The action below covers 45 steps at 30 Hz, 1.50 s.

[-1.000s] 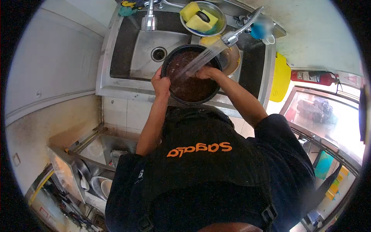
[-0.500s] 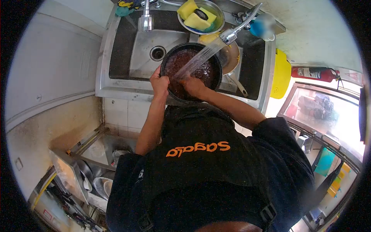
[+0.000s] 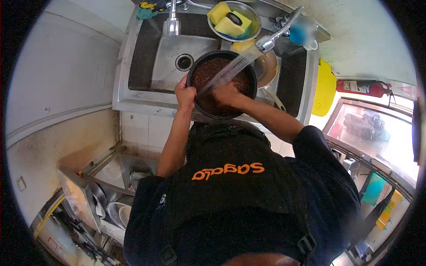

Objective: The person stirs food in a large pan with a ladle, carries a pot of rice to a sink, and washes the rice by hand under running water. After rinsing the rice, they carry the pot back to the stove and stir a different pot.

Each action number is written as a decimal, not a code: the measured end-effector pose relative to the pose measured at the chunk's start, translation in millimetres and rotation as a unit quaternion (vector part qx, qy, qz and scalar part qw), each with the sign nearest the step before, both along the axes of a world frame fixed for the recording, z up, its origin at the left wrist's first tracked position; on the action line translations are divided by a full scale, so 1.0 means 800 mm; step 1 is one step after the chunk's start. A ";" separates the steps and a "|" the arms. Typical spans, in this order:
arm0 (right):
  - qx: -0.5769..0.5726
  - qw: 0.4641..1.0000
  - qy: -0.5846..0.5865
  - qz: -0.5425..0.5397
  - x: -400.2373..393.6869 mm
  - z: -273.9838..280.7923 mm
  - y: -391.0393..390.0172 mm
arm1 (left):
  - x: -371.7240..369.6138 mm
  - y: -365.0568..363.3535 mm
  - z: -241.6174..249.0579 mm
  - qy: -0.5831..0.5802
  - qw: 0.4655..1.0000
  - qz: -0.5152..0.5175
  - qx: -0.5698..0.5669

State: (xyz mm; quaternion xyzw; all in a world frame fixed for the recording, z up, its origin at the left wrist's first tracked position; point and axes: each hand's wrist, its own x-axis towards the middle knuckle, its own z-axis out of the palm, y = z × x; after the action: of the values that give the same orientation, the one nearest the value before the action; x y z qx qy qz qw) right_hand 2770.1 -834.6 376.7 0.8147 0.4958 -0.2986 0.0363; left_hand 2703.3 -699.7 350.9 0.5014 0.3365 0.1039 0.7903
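Observation:
A dark round pot (image 3: 191, 98) holds reddish-brown contents (image 3: 208, 71) under water; what they are I cannot make out. My left hand (image 3: 185, 94) grips the pot's left rim. Inside the pot, my right hand (image 3: 227, 94) reaches into the contents, its fingers hidden by them and by the spray. A bent faucet (image 3: 265, 44) pours a wide stream of water across the pot. The pot is over the front part of a steel sink (image 3: 166, 48).
A frying pan (image 3: 270, 73) lies in the sink's right side. Behind stands a metal bowl (image 3: 255, 31) with yellow sponges (image 3: 233, 24). A second faucet (image 3: 171, 27) hangs at the left. Yellow container (image 3: 324, 86) and fire extinguisher (image 3: 364, 87) are at the right.
My right hand has moved slightly away from me and to the right within the pot, and its fingers are now less visible. My left hand still holds the rim.

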 end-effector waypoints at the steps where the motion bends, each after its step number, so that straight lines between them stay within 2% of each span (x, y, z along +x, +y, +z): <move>1: 0.012 0.997 -0.066 -0.032 0.008 0.002 -0.007 | 0.002 -0.002 0.002 -0.007 1.000 0.008 -0.002; 2: 0.024 0.989 -0.131 -0.061 0.017 0.002 -0.014 | 0.003 -0.005 0.001 -0.013 1.000 0.018 -0.006; 3: 0.122 0.975 -0.145 -0.114 0.031 -0.033 -0.020 | 0.004 -0.006 0.000 -0.012 1.000 0.022 -0.009; 4: 0.119 0.976 -0.142 -0.114 0.032 -0.035 -0.013 | 0.005 -0.006 -0.004 -0.024 1.000 0.019 -0.005; 6: 0.165 0.958 -0.098 -0.212 0.028 -0.032 0.011 | 0.003 -0.005 -0.010 -0.037 0.999 0.009 -0.001; 7: 0.165 0.957 -0.103 -0.215 0.027 -0.051 0.014 | 0.004 -0.002 -0.013 -0.025 1.000 0.009 0.012; 9: 0.187 0.981 -0.014 -0.042 0.024 -0.102 0.010 | 0.009 -0.003 -0.009 -0.016 1.000 0.012 0.021; 10: 0.185 0.982 -0.017 -0.036 0.020 -0.093 0.004 | 0.007 -0.003 0.001 -0.026 1.000 0.013 -0.009; 11: 0.101 0.995 -0.027 -0.011 0.004 -0.072 -0.005 | 0.005 -0.003 0.006 -0.034 0.999 0.015 -0.038; 12: 0.017 0.999 -0.038 0.013 -0.007 -0.044 -0.012 | 0.005 -0.002 0.003 -0.037 0.998 0.019 -0.037; 13: -0.012 0.999 -0.017 -0.027 -0.003 0.006 -0.013 | 0.006 -0.001 -0.003 -0.039 0.999 0.020 -0.016; 14: -0.012 1.000 -0.017 -0.023 0.008 -0.003 -0.015 | 0.005 -0.001 -0.003 -0.039 0.999 0.022 0.003; 16: 0.085 0.983 -0.071 -0.145 0.032 -0.039 -0.018 | 0.005 -0.003 0.002 -0.014 1.000 0.020 0.016; 17: 0.084 0.983 -0.068 -0.145 0.027 -0.052 -0.007 | 0.004 -0.004 0.005 0.010 0.999 0.012 0.032; 19: 0.288 0.909 -0.191 -0.234 0.012 -0.067 0.028 | 0.003 -0.005 0.006 0.001 0.999 0.006 0.033; 20: 0.290 0.907 -0.193 -0.237 0.011 -0.062 0.027 | 0.007 -0.004 0.008 -0.012 0.999 0.003 0.035; 22: 0.225 0.972 -0.053 -0.026 0.008 -0.052 0.023 | 0.008 0.001 0.000 -0.027 1.000 -0.005 0.016; 23: 0.108 0.994 0.003 0.004 0.007 -0.066 0.023 | 0.005 0.003 -0.004 -0.037 0.999 -0.007 -0.007; 24: 0.109 0.994 0.004 0.003 0.003 -0.070 0.014 | 0.001 0.003 -0.010 -0.036 0.999 -0.009 -0.006; 26: 0.021 0.999 -0.008 0.041 0.002 -0.021 -0.009 | 0.003 0.002 -0.009 -0.068 0.998 0.002 -0.014; 27: 0.022 0.999 -0.009 0.041 0.009 -0.008 -0.014 | 0.004 0.001 -0.007 -0.069 0.998 0.002 -0.012; 29: 0.085 0.974 -0.168 -0.129 0.016 0.008 -0.022 | 0.004 0.000 -0.002 -0.033 0.999 0.003 -0.020; 30: 0.084 0.974 -0.165 -0.129 0.024 -0.005 -0.026 | 0.001 -0.003 0.000 -0.030 0.999 0.003 -0.021; 32: 0.178 0.964 -0.123 -0.157 0.059 -0.031 -0.024 | 0.006 -0.007 0.004 -0.044 0.999 0.016 -0.015; 33: 0.179 0.963 -0.123 -0.158 0.067 -0.038 -0.022 | 0.006 -0.005 0.003 -0.045 0.999 0.014 -0.013; 35: 0.126 0.948 -0.052 -0.289 0.075 -0.038 -0.015 | 0.004 -0.001 0.001 -0.037 0.998 0.006 -0.048; 36: 0.126 0.947 -0.051 -0.292 0.079 -0.036 -0.019 | 0.003 -0.002 -0.001 -0.036 0.998 0.003 -0.048; 38: 0.037 0.967 0.095 -0.233 0.085 -0.027 -0.029 | 0.002 -0.005 0.002 -0.080 0.996 0.016 -0.041; 39: 0.038 0.966 0.097 -0.235 0.082 -0.025 -0.033 | 0.001 -0.004 0.001 -0.078 0.996 0.015 -0.040; 41: 0.145 0.958 0.182 -0.165 0.064 0.004 -0.039 | -0.001 -0.005 -0.002 -0.002 1.000 0.025 -0.013; 42: 0.145 0.958 0.183 -0.167 0.056 -0.004 -0.041 | -0.001 -0.007 -0.003 -0.001 1.000 0.023 -0.014; 44: 0.155 0.931 0.194 -0.269 0.040 -0.025 -0.039 | 0.002 -0.013 -0.001 0.002 0.998 0.059 0.013; 45: 0.154 0.931 0.195 -0.269 0.034 -0.031 -0.040 | 0.001 -0.012 0.000 0.002 0.998 0.059 0.013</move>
State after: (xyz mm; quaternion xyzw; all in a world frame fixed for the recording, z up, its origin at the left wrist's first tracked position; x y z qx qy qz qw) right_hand 2796.9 -866.3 351.8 0.8389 0.2956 -0.3698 -0.2683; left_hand 2703.9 -709.3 351.2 0.4908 0.3660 0.1532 0.7757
